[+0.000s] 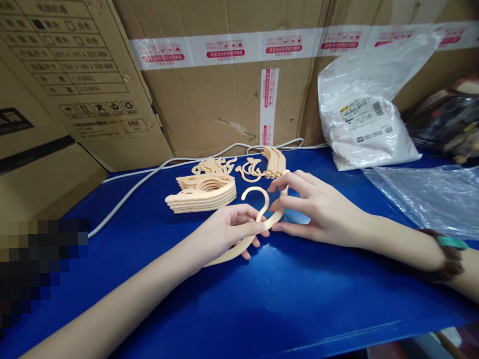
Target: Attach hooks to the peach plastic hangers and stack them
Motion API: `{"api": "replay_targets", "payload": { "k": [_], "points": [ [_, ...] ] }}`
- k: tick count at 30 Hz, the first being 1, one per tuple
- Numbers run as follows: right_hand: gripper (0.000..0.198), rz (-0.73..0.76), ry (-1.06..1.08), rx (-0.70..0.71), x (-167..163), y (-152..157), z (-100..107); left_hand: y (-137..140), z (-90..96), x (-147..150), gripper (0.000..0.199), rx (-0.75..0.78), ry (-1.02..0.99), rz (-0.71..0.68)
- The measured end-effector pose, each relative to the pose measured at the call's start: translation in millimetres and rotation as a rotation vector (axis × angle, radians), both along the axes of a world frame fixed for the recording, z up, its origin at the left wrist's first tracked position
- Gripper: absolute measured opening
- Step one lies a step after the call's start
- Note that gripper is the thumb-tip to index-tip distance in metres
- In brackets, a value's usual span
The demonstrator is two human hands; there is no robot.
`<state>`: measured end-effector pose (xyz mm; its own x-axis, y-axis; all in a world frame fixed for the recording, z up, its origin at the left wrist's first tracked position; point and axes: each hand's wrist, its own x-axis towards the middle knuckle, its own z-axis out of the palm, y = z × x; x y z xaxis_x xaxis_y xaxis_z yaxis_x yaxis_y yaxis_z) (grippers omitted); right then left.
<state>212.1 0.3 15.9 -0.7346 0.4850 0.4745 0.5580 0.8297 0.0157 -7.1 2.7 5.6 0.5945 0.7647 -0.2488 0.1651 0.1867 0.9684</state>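
Between my hands is a cream plastic clothes hanger [231, 254], its hook [266, 197] curving upward. My left hand [241, 225] pinches it near the base of the hook, thumb in front and fingers behind. At the other arm of the hanger is my right hand [304, 206], with its thumb and fingers curled around that part. A stack of cream hanger pieces [208, 199] lies just beyond my left hand. Behind it sit a pile of loose hooks [214, 166], a few more hooks [252, 171] and a bundle of curved hanger arms [275, 162].
Tall cardboard boxes [220, 101] stand along the back of the blue table [182, 319]. A white cable [133, 197] runs along their foot. At the right are a white plastic parcel bag [366, 121], a clear plastic sheet [423, 198] and a dark bundle [451, 117].
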Motion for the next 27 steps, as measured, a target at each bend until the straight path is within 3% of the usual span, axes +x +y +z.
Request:
{"api": "replay_targets", "payload": {
  "k": [5, 19, 27],
  "points": [
    [0.028, -0.011, -0.003, 0.044, 0.0, -1.6, -0.1, 0.3, -0.6, 0.6, 0.021, 0.007, 0.007, -0.003],
    [0.026, 0.037, -0.073, -0.130, 1.0, -2.5, -4.4, -0.4, 1.9, 1.6, 0.020, 0.036, 0.057, -0.041],
    [0.028, 0.050, -0.074, -0.125, 0.6, -3.2, -4.1, -0.2, -1.2, -1.1, 0.021, 0.112, 0.090, -0.118]
  ]
}}
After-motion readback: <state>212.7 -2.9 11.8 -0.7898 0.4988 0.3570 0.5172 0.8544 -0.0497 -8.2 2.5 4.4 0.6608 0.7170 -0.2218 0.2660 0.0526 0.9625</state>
